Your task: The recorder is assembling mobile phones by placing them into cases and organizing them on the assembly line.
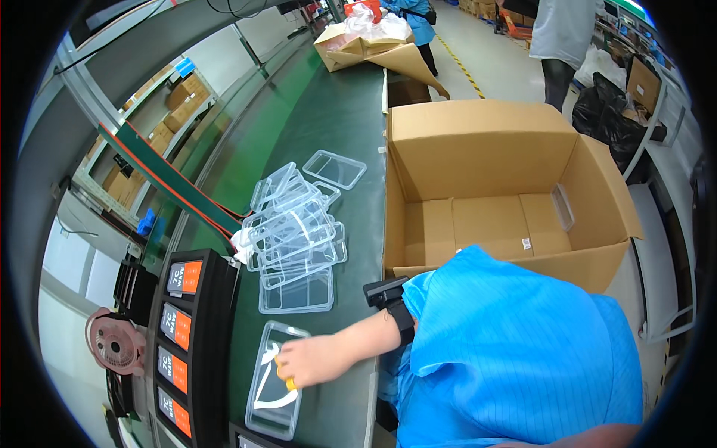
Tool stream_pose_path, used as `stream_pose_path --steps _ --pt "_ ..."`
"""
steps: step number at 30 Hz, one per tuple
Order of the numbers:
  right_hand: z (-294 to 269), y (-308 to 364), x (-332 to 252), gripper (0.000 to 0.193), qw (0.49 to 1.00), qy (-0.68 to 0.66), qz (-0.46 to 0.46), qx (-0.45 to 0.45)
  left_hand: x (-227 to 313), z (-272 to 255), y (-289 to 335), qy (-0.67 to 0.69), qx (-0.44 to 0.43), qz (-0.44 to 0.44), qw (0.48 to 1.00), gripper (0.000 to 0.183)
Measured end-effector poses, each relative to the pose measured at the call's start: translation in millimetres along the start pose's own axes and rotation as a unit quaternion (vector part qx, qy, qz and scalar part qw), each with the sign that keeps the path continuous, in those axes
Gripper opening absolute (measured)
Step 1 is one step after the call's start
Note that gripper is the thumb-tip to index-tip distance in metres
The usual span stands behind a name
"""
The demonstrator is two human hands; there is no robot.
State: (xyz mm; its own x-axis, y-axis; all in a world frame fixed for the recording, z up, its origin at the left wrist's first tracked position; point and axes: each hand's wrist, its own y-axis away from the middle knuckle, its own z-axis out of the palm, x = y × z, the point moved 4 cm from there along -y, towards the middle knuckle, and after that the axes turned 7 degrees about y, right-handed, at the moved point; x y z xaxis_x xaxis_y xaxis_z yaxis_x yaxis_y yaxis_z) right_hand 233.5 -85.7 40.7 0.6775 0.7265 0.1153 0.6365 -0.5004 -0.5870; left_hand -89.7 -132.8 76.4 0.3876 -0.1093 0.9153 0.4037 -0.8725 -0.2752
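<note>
Clear tray (272,403) w/ white strip: left hand (310,362) fingers pinching strip; right hand unseen.

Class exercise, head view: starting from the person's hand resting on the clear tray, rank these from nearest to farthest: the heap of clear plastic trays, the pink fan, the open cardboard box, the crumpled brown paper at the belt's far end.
Measured from the left hand:
1. Heap of clear plastic trays, just beyond it on the belt.
2. Pink fan, to the left.
3. Open cardboard box, ahead and right.
4. Crumpled brown paper, at the far end.

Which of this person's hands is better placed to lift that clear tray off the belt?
Probably the left hand: it already rests on the clear tray. The right hand is out of view.
</note>
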Motion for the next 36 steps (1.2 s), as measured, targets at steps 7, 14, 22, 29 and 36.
stream_pose_path --steps 7,14,22,29,36 --pt "25 15 47 0.014 0.974 0.032 0.218 0.046 -14 -62 -5 0.200 0.095 -0.085 0.972 0.047" --pt "-20 8 72 0.030 0.942 0.029 0.297 0.154 -37 -68 30 0.360 0.112 -0.104 0.920 0.044" --pt "-32 -3 46 0.018 0.959 0.023 0.259 0.112 -5 9 57 0.370 0.046 -0.062 0.926 0.041" --pt "3 18 -46 0.042 0.963 -0.192 0.068 -0.174 -4 46 62 0.372 -0.046 -0.044 0.926 0.038" --pt "2 14 -33 0.056 0.819 -0.493 0.289 -0.057 14 108 85 0.416 -0.138 -0.100 0.893 0.028"
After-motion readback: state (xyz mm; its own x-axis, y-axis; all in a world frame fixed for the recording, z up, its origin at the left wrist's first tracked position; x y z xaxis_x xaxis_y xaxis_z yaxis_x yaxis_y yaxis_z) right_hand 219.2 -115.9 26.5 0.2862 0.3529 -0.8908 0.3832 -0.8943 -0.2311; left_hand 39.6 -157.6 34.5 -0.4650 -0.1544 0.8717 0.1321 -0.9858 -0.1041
